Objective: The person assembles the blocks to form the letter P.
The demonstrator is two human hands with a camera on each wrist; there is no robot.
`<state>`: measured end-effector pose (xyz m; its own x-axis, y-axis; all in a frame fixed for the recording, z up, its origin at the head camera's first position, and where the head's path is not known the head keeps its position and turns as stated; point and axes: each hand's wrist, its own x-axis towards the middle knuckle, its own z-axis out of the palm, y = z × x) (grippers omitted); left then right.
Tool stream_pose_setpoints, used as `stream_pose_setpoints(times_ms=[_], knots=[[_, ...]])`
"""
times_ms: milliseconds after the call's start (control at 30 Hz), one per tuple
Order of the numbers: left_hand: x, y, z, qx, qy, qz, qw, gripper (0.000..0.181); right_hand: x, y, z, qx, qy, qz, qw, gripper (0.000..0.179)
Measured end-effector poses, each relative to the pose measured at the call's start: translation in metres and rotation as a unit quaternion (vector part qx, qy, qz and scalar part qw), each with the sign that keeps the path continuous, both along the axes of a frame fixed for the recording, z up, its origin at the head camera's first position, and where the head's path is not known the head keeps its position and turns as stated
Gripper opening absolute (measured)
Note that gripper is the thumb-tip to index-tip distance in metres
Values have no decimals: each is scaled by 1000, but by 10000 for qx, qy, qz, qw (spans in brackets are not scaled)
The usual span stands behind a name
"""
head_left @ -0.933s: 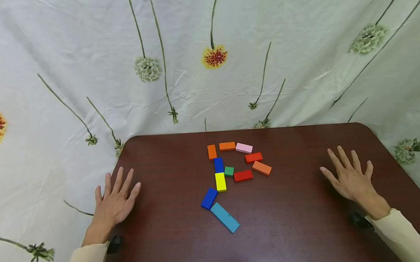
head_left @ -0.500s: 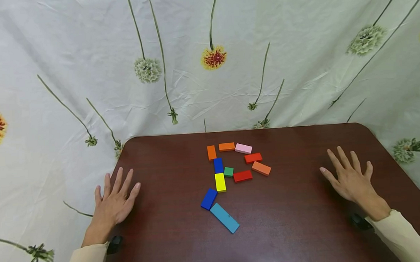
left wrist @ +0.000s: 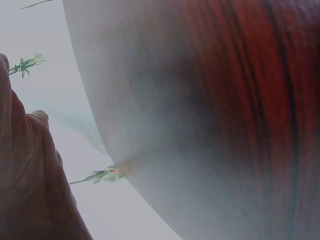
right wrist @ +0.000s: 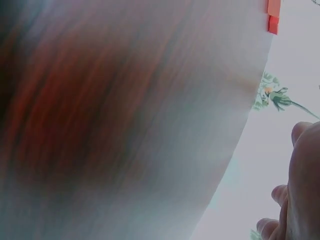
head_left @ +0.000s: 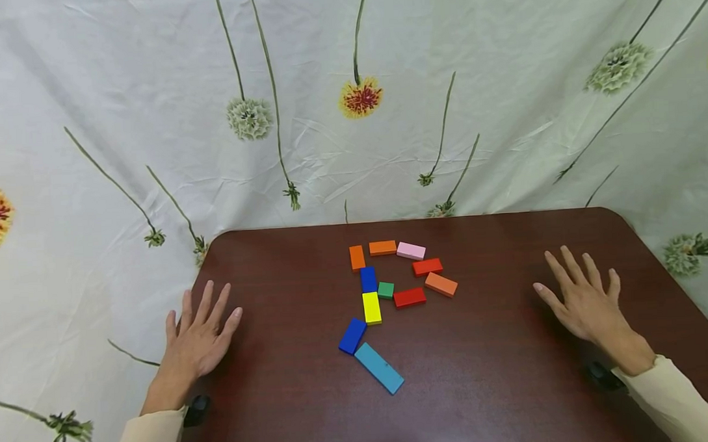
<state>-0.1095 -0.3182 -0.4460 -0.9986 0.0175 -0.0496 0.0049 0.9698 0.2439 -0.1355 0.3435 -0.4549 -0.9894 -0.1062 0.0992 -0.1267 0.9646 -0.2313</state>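
My left hand (head_left: pixel 197 343) is spread with straight fingers at the table's left edge, holding nothing. On the right side, my right hand (head_left: pixel 588 307) is likewise spread and holds nothing. Between them, well apart from both, coloured blocks lie in a pattern like a letter R. A yellow block (head_left: pixel 371 308), a blue block (head_left: pixel 368 279) and an orange block (head_left: pixel 357 258) form the upright. The loop includes a pink block (head_left: pixel 411 250), a red block (head_left: pixel 410 298) and a small green block (head_left: pixel 386 290). Below lie a tilted blue block (head_left: pixel 353 336) and a longer light-blue block (head_left: pixel 379 368).
The dark brown table (head_left: pixel 290 392) has rounded far corners. Behind it hangs a white cloth (head_left: pixel 316 138) printed with flowers, which also shows past the left and right edges. A black wrist device (head_left: pixel 197 410) sits under the left wrist.
Both hands have shifted slightly inward, the left toward the right and the right toward the left. The blocks stay where they were.
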Motion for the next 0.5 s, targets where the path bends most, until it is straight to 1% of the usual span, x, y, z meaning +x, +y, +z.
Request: stream_pose_setpoints(times_ms=[500], knots=[[-6,7,1,24,32,-124,9999,71,0,-17,3,-1,56,106,9999,73]])
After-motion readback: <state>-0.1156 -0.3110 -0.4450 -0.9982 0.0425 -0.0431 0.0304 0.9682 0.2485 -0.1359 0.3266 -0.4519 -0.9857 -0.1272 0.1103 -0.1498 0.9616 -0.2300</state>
